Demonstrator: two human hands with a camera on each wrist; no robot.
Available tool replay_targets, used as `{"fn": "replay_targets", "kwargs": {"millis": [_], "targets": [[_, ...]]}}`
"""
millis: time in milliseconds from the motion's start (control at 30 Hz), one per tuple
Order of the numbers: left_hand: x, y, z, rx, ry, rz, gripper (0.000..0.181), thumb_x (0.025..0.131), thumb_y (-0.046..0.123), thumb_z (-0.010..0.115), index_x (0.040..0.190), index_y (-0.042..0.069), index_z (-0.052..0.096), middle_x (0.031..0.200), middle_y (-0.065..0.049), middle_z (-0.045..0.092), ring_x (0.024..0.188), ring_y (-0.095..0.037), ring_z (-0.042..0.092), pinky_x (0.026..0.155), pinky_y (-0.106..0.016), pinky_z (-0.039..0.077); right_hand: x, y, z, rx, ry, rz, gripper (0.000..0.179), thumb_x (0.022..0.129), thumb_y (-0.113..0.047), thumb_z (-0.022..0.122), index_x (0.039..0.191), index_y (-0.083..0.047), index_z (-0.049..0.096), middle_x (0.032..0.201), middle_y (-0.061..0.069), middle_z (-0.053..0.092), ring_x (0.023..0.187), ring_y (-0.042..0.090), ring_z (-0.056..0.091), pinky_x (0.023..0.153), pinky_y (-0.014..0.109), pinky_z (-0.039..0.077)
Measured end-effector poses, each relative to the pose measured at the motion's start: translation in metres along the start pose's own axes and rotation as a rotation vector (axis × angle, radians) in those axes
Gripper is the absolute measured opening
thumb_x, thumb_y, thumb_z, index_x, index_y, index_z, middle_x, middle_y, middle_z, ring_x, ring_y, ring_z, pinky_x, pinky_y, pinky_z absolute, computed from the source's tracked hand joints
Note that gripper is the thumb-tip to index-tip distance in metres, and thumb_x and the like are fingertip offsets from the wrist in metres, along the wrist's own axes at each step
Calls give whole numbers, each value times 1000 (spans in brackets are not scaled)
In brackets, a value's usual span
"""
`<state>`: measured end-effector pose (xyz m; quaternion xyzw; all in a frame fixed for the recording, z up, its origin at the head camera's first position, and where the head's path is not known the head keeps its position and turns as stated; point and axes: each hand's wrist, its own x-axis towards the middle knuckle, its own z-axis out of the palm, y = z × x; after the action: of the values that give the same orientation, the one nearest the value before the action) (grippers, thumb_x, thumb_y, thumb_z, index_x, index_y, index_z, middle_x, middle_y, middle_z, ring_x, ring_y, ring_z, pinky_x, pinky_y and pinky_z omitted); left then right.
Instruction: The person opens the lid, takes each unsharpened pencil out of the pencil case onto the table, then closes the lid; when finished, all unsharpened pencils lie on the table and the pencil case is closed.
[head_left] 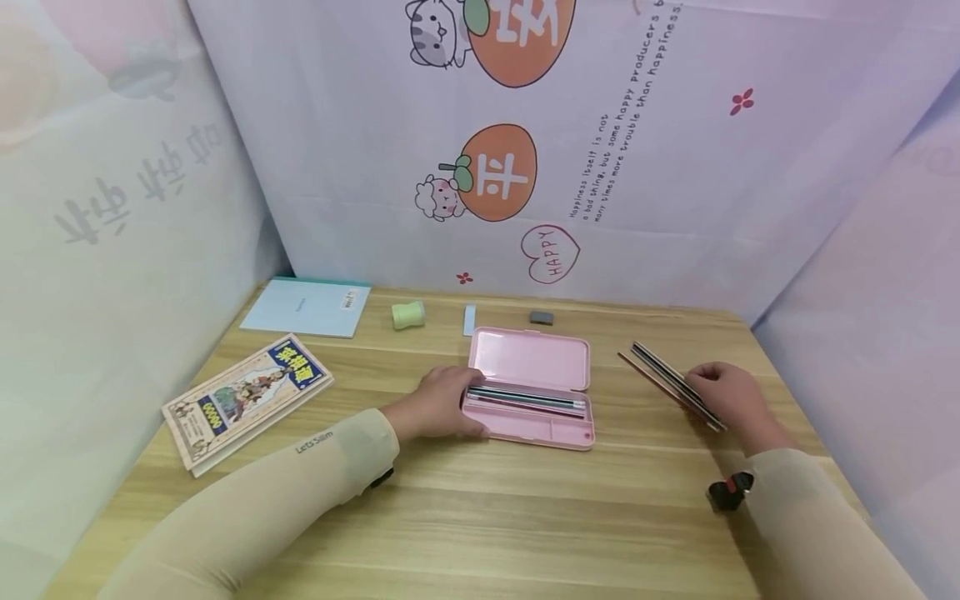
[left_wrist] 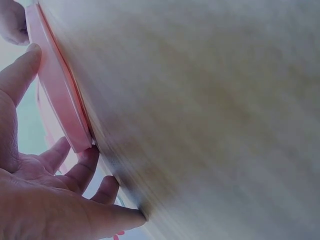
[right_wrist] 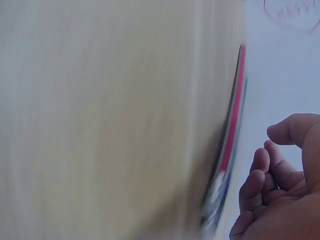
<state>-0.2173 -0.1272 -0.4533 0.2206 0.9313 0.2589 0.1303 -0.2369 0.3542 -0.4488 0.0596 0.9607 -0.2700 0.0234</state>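
Observation:
An open pink pencil case (head_left: 531, 358) lies on the wooden table, several pencils (head_left: 525, 400) in its tray. My left hand (head_left: 442, 404) holds the case by its left end. In the left wrist view the thumb rests on the case's pink side wall (left_wrist: 57, 85) and the other fingers spread around its end. To the right, a bunch of pencils (head_left: 667, 374) lies slanted on the table. My right hand (head_left: 731, 398) is beside their near end. The right wrist view shows its fingers loosely bent, nothing between them, apart from a red pencil (right_wrist: 234, 120) and its neighbours.
At the left lie a printed booklet (head_left: 247, 400) and a light blue notebook (head_left: 303, 307). Along the back are a light green waisted object (head_left: 408, 315), a pale strip (head_left: 469, 320) and a dark grey block (head_left: 542, 317). Printed cloth (head_left: 637, 250) walls the table's back and sides.

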Motion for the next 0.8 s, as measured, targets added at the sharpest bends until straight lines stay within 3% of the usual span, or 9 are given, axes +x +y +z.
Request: {"fn": "replay_targets", "kwargs": {"millis": [300,433,567,800], "targets": [[-1,1,-1,4,8,7,89,78,53,89,149,13,51,150,-5,54,143,-34,38,121,-48,26,-22,-88,35,66,-3,-163,29,101,-29,63,116,-4,70,111,15,68,98,29,60,81,39,48],[-1,2,-2,-1,7,7,89,78,52,89,148,13,51,150,-5,54,143,-34,38,121,-49,27,-33,-120,56,105,-49,-224,24,98,-24,68,112,-5,70,106,12,68,96,27,60,79,38,50],[-2,1,-2,-3,7,4,88,78,52,89,148,13,51,150,-5,54,143,-34,37,121,-49,27,-43,-140,74,131,-128,-254,21,97,-23,71,109,-6,70,100,7,67,93,23,59,77,34,51],[-1,0,-1,4,9,11,89,78,53,88,149,14,51,150,-6,53,143,-34,38,120,-48,27,-52,-153,91,133,-178,-327,13,95,-15,73,103,-6,69,92,4,66,80,17,58,69,30,52]]}}
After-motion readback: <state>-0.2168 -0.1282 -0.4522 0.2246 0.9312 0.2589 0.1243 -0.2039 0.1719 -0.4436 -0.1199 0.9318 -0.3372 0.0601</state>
